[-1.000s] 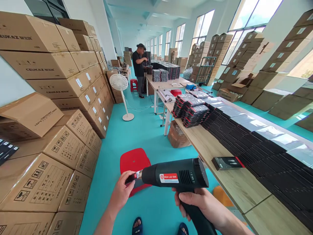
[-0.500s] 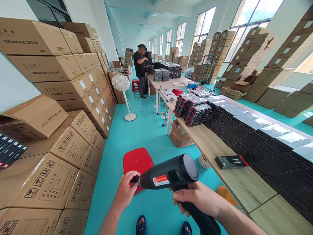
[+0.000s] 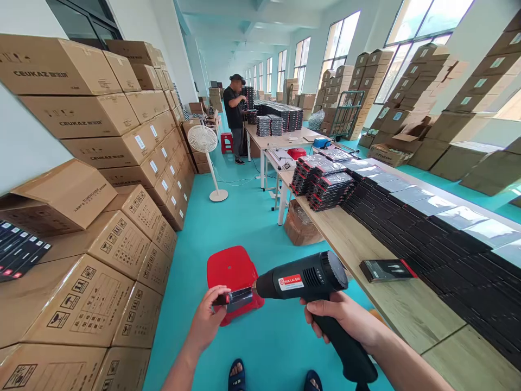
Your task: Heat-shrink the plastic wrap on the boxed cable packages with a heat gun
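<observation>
In my right hand [image 3: 342, 315] is a black heat gun [image 3: 303, 278] with a red and white label, its fingers wrapped round the handle. The nozzle points left, close to the right end of a slim black box [image 3: 240, 297] with a shiny film-like surface. My left hand [image 3: 207, 317] pinches that box by its left end, thumb below and fingers above. Behind the box, lower down on the floor, stands a red plastic stool [image 3: 230, 266]. A single flat black box [image 3: 386, 270] with a red edge lies on the table to the right.
The wooden table [image 3: 427, 309] runs along my right, bearing long rows of black boxes [image 3: 419, 244] and film-wrapped stacks [image 3: 323, 182]. Cardboard cartons [image 3: 122, 255] are piled at left. Ahead are a white standing fan [image 3: 207, 157], a brown carton [image 3: 301, 225] under the table and a person [image 3: 235, 119].
The heat gun has moved right, away from my left hand, so more of the slim box shows between hand and nozzle. My left hand has barely moved.
</observation>
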Demonstrator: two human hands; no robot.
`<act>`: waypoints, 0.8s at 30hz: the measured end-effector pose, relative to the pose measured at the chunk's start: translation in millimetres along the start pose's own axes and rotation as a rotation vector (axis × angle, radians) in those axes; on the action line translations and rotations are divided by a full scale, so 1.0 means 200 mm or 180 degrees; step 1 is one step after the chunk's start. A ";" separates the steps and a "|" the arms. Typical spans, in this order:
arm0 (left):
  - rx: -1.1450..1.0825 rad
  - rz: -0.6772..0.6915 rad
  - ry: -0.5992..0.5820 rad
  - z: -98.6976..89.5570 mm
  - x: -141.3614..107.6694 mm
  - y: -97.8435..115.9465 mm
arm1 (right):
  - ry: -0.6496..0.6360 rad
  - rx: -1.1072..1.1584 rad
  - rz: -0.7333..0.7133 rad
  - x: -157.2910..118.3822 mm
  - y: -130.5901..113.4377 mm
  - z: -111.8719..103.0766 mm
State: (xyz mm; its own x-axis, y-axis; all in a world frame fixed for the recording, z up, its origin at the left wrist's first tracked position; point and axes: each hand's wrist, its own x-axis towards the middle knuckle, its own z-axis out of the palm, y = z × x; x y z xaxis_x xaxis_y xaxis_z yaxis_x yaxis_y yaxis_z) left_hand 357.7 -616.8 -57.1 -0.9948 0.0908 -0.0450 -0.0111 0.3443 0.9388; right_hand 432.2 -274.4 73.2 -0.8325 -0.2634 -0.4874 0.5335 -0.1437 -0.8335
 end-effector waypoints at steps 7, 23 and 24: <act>0.0427 0.0230 -0.0079 0.00 0.02 -0.03 | 0.0072 0.0017 0.0064 -0.03 0.02 0.00; 0.1340 0.0507 0.0050 0.01 0.04 -0.04 | 0.0180 -0.0411 -0.0134 0.00 0.02 0.25; 0.1358 0.0523 0.0049 0.01 0.04 -0.05 | 0.0212 -0.0407 -0.0140 0.00 0.01 0.25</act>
State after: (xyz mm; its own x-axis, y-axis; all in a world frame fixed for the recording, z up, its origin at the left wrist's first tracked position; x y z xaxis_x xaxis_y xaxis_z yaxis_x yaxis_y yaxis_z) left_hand 350.1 -617.6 -66.5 -0.9814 0.1635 0.1008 0.1862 0.6809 0.7083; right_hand 441.1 -323.1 83.9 -0.8650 -0.1950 -0.4624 0.4764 -0.0300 -0.8787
